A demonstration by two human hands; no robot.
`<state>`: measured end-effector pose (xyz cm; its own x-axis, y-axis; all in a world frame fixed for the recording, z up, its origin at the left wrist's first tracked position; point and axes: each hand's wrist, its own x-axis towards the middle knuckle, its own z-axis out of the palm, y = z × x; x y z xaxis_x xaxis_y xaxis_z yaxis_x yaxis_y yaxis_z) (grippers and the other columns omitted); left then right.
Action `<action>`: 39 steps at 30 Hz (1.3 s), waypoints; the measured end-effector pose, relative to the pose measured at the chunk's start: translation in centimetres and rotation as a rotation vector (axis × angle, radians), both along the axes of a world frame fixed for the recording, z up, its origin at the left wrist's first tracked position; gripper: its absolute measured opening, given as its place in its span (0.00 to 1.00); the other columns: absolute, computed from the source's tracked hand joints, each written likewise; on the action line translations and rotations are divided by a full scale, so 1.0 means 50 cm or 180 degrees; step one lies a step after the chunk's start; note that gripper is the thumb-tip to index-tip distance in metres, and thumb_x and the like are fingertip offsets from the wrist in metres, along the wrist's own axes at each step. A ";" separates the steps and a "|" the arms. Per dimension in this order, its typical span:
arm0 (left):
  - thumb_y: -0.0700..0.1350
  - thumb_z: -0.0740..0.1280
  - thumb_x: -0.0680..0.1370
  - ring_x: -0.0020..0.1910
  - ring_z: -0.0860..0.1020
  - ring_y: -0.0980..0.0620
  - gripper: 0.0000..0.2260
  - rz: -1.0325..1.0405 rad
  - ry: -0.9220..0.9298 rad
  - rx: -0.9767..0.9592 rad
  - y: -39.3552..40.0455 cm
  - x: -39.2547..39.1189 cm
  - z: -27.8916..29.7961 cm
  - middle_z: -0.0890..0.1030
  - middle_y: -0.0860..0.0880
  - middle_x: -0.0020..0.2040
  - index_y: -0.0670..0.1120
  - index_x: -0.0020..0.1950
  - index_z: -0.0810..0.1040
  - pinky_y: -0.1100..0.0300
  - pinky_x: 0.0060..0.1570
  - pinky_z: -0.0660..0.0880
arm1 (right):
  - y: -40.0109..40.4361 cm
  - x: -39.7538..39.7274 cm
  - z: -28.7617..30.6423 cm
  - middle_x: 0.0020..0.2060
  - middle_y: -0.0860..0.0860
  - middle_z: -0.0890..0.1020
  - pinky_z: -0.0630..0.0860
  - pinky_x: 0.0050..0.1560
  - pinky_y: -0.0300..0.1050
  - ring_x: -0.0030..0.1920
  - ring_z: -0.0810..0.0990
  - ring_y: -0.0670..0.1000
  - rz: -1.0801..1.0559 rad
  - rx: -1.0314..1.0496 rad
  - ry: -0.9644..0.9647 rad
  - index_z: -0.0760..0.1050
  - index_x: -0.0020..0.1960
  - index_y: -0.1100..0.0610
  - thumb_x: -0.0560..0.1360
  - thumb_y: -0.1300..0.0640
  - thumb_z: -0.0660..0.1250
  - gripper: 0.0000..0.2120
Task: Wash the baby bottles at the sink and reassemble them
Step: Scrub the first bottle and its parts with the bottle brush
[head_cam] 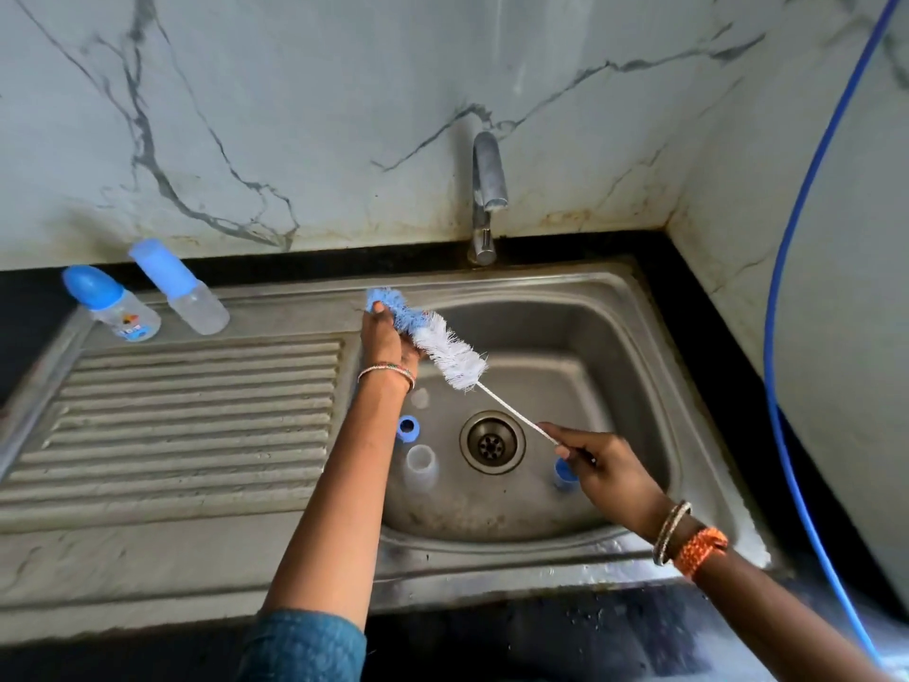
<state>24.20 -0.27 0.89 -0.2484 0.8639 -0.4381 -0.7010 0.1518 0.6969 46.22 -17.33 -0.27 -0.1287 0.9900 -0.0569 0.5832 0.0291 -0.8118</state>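
A long blue-and-white bristled bottle brush (pixel 433 344) w/ thin twisted white wire handle is held over the dull stainless steel sink basin (pixel 615 337). The fuzzy blue tip is wrapped by the left hand (pixel 388 339), grip curled round the bristles; the wire is pinched by the right hand (pixel 597 467). In the basin near the round drain (pixel 492 441) lie a clear plastic bottle body (pixel 420 467) and a blue ring cap (pixel 408 427). Two capped clear bottles w/ blue lids (pixel 147 297) stand at the ribbed drainboard's (pixel 196 415) back edge, beside the black counter (pixel 29 307).

Head view looks steeply down, close over the sink (pixel 615 307).
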 end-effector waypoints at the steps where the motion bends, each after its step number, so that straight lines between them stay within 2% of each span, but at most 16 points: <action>1: 0.42 0.52 0.84 0.46 0.76 0.46 0.13 0.0018 0.0154 -0.0051 0.002 -0.001 0.001 0.75 0.44 0.49 0.41 0.66 0.67 0.49 0.47 0.76 | -0.003 -0.002 0.002 0.50 0.43 0.83 0.73 0.47 0.27 0.51 0.83 0.46 0.0080 -0.0038 -0.0050 0.75 0.62 0.50 0.77 0.69 0.62 0.19; 3: 0.40 0.50 0.83 0.39 0.74 0.48 0.11 -0.0030 0.0474 -0.0102 0.003 -0.004 0.004 0.74 0.44 0.43 0.41 0.62 0.68 0.54 0.42 0.74 | -0.006 -0.002 0.001 0.35 0.31 0.79 0.69 0.40 0.23 0.39 0.79 0.33 0.0224 -0.0081 -0.0136 0.75 0.62 0.52 0.77 0.69 0.62 0.18; 7: 0.34 0.49 0.81 0.32 0.70 0.49 0.16 -0.0141 0.1364 -0.0238 0.016 -0.014 -0.009 0.72 0.41 0.43 0.30 0.65 0.67 0.59 0.33 0.69 | -0.008 -0.002 -0.011 0.30 0.28 0.75 0.68 0.38 0.23 0.33 0.75 0.30 0.0376 -0.0303 -0.0375 0.78 0.61 0.53 0.77 0.67 0.62 0.17; 8: 0.34 0.49 0.81 0.34 0.70 0.48 0.16 -0.0228 0.1624 -0.0257 0.014 -0.015 -0.011 0.73 0.40 0.45 0.29 0.66 0.66 0.61 0.30 0.70 | -0.009 -0.004 -0.011 0.30 0.29 0.75 0.69 0.38 0.25 0.33 0.75 0.32 0.0437 -0.0371 -0.0447 0.79 0.61 0.52 0.77 0.66 0.62 0.17; 10: 0.35 0.50 0.81 0.37 0.72 0.45 0.16 -0.0391 0.1975 -0.0311 0.010 -0.015 -0.020 0.77 0.38 0.48 0.32 0.66 0.67 0.64 0.25 0.72 | -0.009 -0.006 -0.010 0.44 0.36 0.81 0.77 0.46 0.38 0.41 0.79 0.38 0.0557 -0.0554 -0.0576 0.78 0.63 0.49 0.78 0.63 0.61 0.17; 13: 0.37 0.50 0.82 0.49 0.77 0.33 0.16 -0.0681 0.2292 -0.0404 0.007 -0.016 -0.036 0.77 0.34 0.56 0.35 0.66 0.69 0.53 0.44 0.79 | 0.000 -0.004 0.002 0.56 0.45 0.82 0.77 0.57 0.47 0.53 0.81 0.45 0.0736 -0.0730 -0.0581 0.78 0.61 0.47 0.78 0.62 0.61 0.17; 15: 0.36 0.49 0.82 0.55 0.73 0.27 0.16 -0.0731 0.2030 -0.0366 0.009 -0.018 -0.035 0.73 0.29 0.61 0.33 0.67 0.67 0.46 0.48 0.75 | 0.002 -0.001 0.012 0.50 0.42 0.84 0.79 0.53 0.50 0.48 0.82 0.48 0.0674 -0.0671 -0.0510 0.79 0.61 0.48 0.78 0.63 0.61 0.16; 17: 0.36 0.49 0.82 0.45 0.77 0.35 0.16 -0.0608 0.1392 -0.0223 0.003 -0.020 -0.022 0.76 0.34 0.52 0.33 0.66 0.67 0.52 0.40 0.78 | 0.005 0.007 0.018 0.50 0.51 0.85 0.78 0.52 0.57 0.50 0.82 0.60 0.0373 -0.0546 -0.0376 0.78 0.62 0.51 0.79 0.64 0.61 0.16; 18: 0.38 0.49 0.83 0.41 0.77 0.43 0.15 -0.0587 0.1003 -0.0218 -0.003 -0.020 -0.019 0.77 0.39 0.47 0.36 0.66 0.68 0.54 0.38 0.78 | 0.004 0.015 0.017 0.47 0.51 0.85 0.79 0.49 0.54 0.48 0.83 0.59 0.0220 -0.0484 -0.0301 0.78 0.62 0.54 0.79 0.65 0.61 0.15; 20: 0.42 0.52 0.83 0.44 0.77 0.45 0.12 -0.0685 0.0241 -0.0326 -0.011 -0.017 -0.021 0.76 0.42 0.45 0.40 0.65 0.67 0.48 0.48 0.75 | 0.001 0.031 0.010 0.30 0.35 0.82 0.74 0.34 0.31 0.34 0.81 0.37 0.0020 -0.0379 -0.0338 0.78 0.62 0.57 0.79 0.66 0.61 0.15; 23: 0.44 0.56 0.83 0.54 0.77 0.42 0.10 -0.1071 -0.0009 -0.0535 -0.027 -0.006 -0.028 0.78 0.42 0.46 0.40 0.57 0.71 0.42 0.59 0.69 | -0.009 0.054 0.005 0.21 0.28 0.70 0.66 0.31 0.22 0.26 0.70 0.27 -0.0260 -0.0306 -0.0436 0.78 0.62 0.57 0.79 0.65 0.61 0.14; 25: 0.43 0.58 0.81 0.49 0.78 0.45 0.07 -0.1323 0.0031 -0.0563 -0.039 0.002 -0.040 0.78 0.44 0.45 0.42 0.50 0.73 0.44 0.57 0.72 | -0.021 0.069 0.010 0.20 0.30 0.71 0.66 0.31 0.23 0.26 0.71 0.29 -0.0406 -0.0197 -0.0480 0.79 0.60 0.56 0.79 0.64 0.62 0.13; 28: 0.41 0.57 0.79 0.47 0.78 0.46 0.07 -0.1472 -0.0075 -0.0688 -0.047 0.024 -0.067 0.79 0.45 0.45 0.43 0.48 0.74 0.47 0.49 0.75 | -0.036 0.101 0.013 0.20 0.39 0.74 0.65 0.25 0.31 0.21 0.69 0.41 -0.0635 -0.0150 -0.0697 0.80 0.59 0.51 0.78 0.59 0.64 0.12; 30: 0.40 0.54 0.79 0.49 0.78 0.47 0.09 -0.1496 0.0007 -0.0881 -0.052 0.048 -0.096 0.79 0.46 0.45 0.44 0.48 0.74 0.49 0.50 0.74 | -0.043 0.121 0.013 0.25 0.45 0.78 0.72 0.28 0.45 0.23 0.71 0.46 -0.0781 -0.0190 -0.0841 0.80 0.59 0.48 0.78 0.56 0.64 0.12; 35: 0.43 0.54 0.80 0.36 0.74 0.50 0.10 -0.2592 0.1423 -0.1466 -0.079 0.152 -0.179 0.77 0.47 0.40 0.45 0.42 0.72 0.59 0.39 0.69 | -0.062 0.161 0.016 0.29 0.46 0.79 0.78 0.35 0.50 0.30 0.77 0.48 -0.1132 -0.0146 -0.1106 0.81 0.58 0.48 0.77 0.57 0.65 0.12; 39: 0.51 0.63 0.79 0.49 0.77 0.44 0.12 -0.3968 0.3397 -0.0434 -0.118 0.259 -0.256 0.79 0.43 0.49 0.42 0.54 0.75 0.57 0.46 0.74 | -0.071 0.181 0.018 0.33 0.46 0.78 0.76 0.39 0.45 0.37 0.79 0.52 -0.1207 -0.0314 -0.1348 0.80 0.59 0.47 0.78 0.56 0.64 0.13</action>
<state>37.15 -6.16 -11.91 0.3065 0.7218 -0.6205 0.6512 0.3165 0.6898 55.30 -20.87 0.62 0.2884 0.9499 -0.1205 0.8129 -0.3094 -0.4934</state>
